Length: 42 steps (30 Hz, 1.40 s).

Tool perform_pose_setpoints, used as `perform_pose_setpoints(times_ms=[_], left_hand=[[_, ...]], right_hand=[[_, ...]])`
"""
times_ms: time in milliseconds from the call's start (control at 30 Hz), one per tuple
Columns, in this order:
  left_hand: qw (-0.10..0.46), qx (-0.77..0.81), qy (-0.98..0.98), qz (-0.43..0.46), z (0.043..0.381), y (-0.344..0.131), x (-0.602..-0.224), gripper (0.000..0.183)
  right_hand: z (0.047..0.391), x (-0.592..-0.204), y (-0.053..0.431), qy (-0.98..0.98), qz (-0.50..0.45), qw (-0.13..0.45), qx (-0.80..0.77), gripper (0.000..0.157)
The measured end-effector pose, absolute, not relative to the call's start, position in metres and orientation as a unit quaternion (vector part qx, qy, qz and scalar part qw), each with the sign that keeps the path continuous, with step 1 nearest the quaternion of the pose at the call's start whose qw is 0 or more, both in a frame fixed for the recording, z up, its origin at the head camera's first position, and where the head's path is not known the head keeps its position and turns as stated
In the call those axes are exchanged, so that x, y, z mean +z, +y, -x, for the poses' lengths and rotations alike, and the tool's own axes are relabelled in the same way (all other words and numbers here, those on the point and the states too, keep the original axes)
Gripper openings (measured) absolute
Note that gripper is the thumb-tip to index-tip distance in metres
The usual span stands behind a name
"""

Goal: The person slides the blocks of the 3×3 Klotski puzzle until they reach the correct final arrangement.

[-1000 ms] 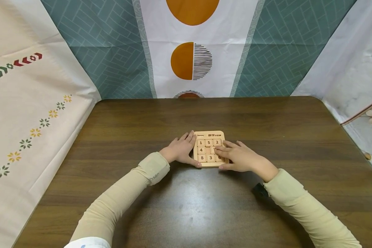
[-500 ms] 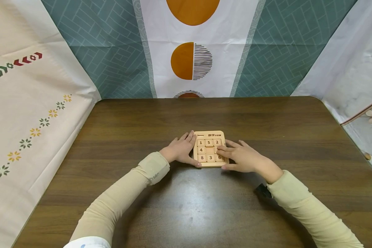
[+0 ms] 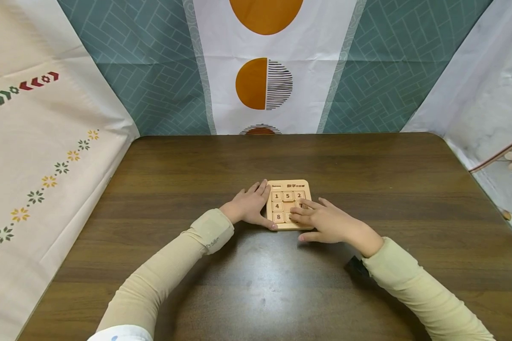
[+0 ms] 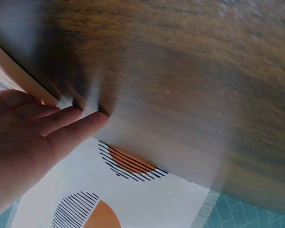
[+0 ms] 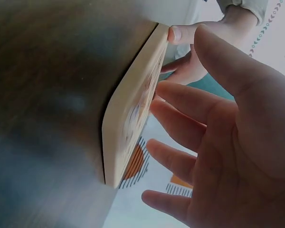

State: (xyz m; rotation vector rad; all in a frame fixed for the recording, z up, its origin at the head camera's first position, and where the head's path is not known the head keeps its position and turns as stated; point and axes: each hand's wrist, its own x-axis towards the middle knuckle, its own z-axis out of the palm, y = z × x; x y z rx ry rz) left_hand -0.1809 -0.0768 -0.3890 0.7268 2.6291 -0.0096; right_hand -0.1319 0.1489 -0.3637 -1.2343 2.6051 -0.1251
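A wooden number slide puzzle (image 3: 284, 182) lies flat on the table, its numbered tiles in rows. The top row reads 1, 5, 2; a vacant cell sits at the centre, between the 4 tile (image 3: 277, 206) and the partly covered 7. Spread along the puzzle's left edge, my left hand (image 3: 249, 206) has its thumb at the near left corner. My right hand (image 3: 330, 222) reaches over the lower right tiles with fingers extended, covering the 6 and part of the 3. In the right wrist view the fingertips (image 5: 164, 89) are right at the puzzle's face.
The brown wooden table (image 3: 187, 161) extends around the puzzle on every side. Behind it hangs a patterned cloth (image 3: 153, 94), with a pale embroidered cloth (image 3: 47, 142) along the left. A dark object (image 3: 357, 266) shows beneath my right wrist.
The 7 tile has slid right into the right column, widening the centre gap. My right hand moved slightly right, then back left and nearer, over the bottom row. My left hand stays put.
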Motion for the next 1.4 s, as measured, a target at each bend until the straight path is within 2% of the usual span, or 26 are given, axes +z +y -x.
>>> perform_pose_setpoints(times_ms=[333,667,1100,1400], left_hand=[[0.208,0.000,0.944,-0.256,0.181,-0.076,-0.389,0.121],[0.207,0.002,0.944,-0.255,0.180,-0.075,-0.386,0.121],[0.213,0.006,0.942,-0.261,0.179,-0.077,-0.384,0.122],[0.210,0.000,0.943,-0.257,0.179,-0.076,-0.385,0.120]], right_hand=[[0.145,-0.366,0.147,0.912,0.387,0.129,-0.051,0.064],[0.137,-0.364,0.146,0.895,0.424,0.129,-0.048,0.056],[0.151,-0.368,0.144,0.908,0.398,0.126,-0.038,0.063],[0.142,-0.366,0.156,0.905,0.404,0.117,-0.055,0.059]])
